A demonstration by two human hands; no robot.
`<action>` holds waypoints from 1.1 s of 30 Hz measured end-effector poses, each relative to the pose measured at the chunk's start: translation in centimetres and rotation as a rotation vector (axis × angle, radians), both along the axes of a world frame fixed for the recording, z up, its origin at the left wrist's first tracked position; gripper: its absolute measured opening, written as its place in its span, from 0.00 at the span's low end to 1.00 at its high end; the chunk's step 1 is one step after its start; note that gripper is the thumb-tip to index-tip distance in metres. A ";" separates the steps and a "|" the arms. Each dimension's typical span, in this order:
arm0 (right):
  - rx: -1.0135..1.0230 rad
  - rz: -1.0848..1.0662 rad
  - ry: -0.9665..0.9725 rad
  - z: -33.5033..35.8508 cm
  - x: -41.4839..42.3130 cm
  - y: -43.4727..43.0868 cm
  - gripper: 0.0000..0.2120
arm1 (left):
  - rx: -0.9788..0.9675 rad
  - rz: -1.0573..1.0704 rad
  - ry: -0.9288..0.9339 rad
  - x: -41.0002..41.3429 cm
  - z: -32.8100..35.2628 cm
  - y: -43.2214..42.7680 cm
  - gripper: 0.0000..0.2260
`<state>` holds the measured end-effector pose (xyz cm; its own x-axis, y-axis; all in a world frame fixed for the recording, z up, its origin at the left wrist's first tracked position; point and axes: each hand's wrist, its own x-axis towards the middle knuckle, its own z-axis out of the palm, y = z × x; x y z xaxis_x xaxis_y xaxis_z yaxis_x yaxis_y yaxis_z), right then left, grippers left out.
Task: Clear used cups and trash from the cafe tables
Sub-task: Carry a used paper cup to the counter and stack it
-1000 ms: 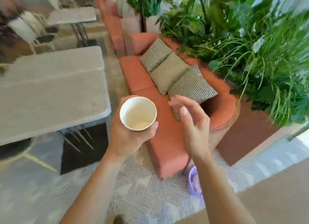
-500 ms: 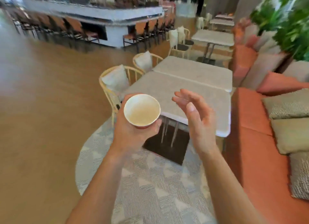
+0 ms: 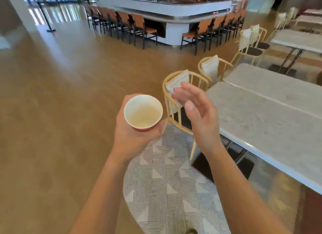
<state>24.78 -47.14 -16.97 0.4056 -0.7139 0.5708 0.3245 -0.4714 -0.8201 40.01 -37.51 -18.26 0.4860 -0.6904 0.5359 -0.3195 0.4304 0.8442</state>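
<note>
Head view: left hand (image 3: 132,136) grips a paper cup (image 3: 143,112) (red outside, pale inside) at frame center, upright. Right hand (image 3: 198,117) hovers just beside it, fingers loose, holding nothing. Pale tables (image 3: 271,118) sit at the right, a counter (image 3: 167,8) up top.

cup (image 3: 143,113): red, white inside | rug (image 3: 170,186): grey striped triangles
</note>
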 end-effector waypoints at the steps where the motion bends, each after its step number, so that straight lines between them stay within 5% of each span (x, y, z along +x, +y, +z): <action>1: 0.001 0.007 0.009 -0.3 1.0 -1.1 0.37 | 0.001 0.009 0.001 1.0 -0.3 -0.9 0.28; 10: -0.012 0.059 -0.035 -1.7 11.2 -16.5 0.36 | 0.017 0.132 -0.089 9.8 -0.7 -15.6 0.28; 16: -0.014 0.097 -0.054 0.8 19.3 -29.0 0.23 | 0.016 0.199 -0.101 17.5 2.3 -27.3 0.30; 33: -0.049 0.191 0.092 -0.8 45.8 -52.7 0.24 | -0.063 0.219 -0.052 44.3 -1.3 -50.5 0.30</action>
<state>70.59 -99.81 -17.81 0.5831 -0.5914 0.5570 0.3363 -0.4484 -0.8281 84.26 -88.01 -19.56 0.5914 -0.5357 0.6028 -0.4533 0.3974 0.7979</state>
